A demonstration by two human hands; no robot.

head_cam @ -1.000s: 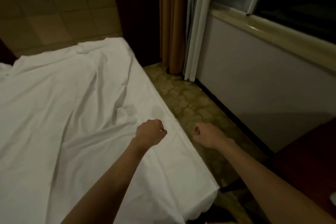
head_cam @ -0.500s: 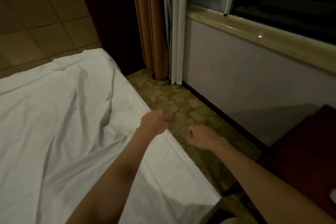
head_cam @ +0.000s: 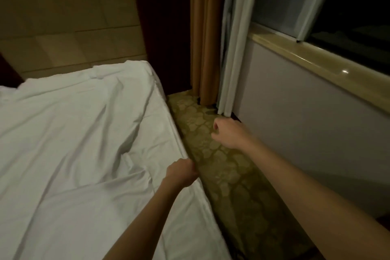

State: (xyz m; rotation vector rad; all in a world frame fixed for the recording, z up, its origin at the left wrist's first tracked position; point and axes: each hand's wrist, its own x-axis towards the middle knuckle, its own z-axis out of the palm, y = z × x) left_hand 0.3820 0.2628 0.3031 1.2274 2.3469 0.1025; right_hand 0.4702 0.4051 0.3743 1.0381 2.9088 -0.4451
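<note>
The sheet (head_cam: 73,143) is lying rumpled over the bed, its right edge running along the carpet (head_cam: 232,186). The left hand (head_cam: 181,172) is sitting right at that edge with its fingers curled (I cannot tell whether it is pinching the cloth). The right hand (head_cam: 229,134) is hanging over the carpet, clenched on nothing, apart from the sheet and near the foot of the white curtain (head_cam: 234,48). A tan curtain (head_cam: 203,48) is hanging just beside that one, and the sill (head_cam: 306,57) is jutting out along the right.
</note>
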